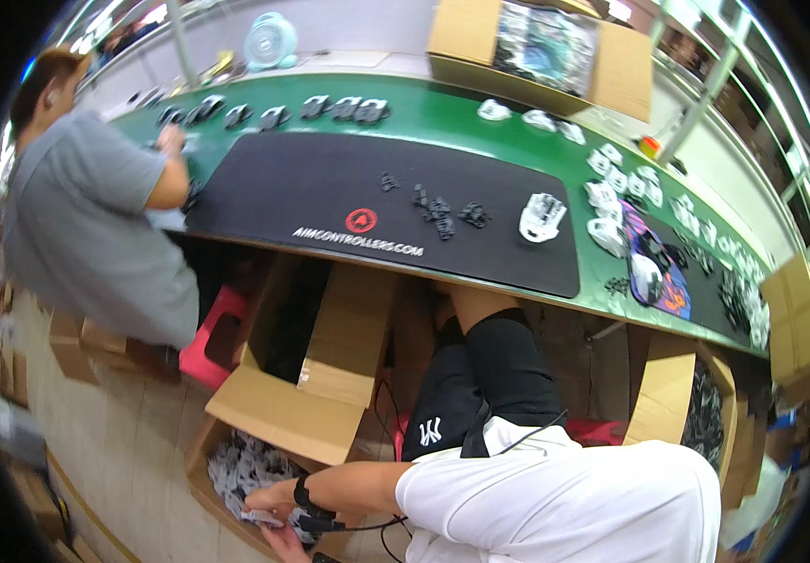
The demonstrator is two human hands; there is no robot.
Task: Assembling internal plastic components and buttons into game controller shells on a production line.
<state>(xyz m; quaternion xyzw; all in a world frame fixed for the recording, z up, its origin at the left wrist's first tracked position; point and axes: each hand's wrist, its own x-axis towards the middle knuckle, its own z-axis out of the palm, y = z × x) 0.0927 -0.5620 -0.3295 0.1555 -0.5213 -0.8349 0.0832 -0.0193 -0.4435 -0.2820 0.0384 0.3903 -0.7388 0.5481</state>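
Observation:
At the lower left an open cardboard box holds a heap of small grey-white plastic parts. My right arm, with a black wristband, reaches across into it. My right hand is closed on a pale plastic part over the heap. Just below, my left hand is close against the same part; its fingers are blurred and partly hidden, and the lower edge cuts off its wrist. Up on the black mat lie a white controller shell and several small black plastic parts.
A green workbench bears dark shells at the back left and white shells at the right. Another cardboard box stands under the bench edge, one at the right. A co-worker in grey works at the left.

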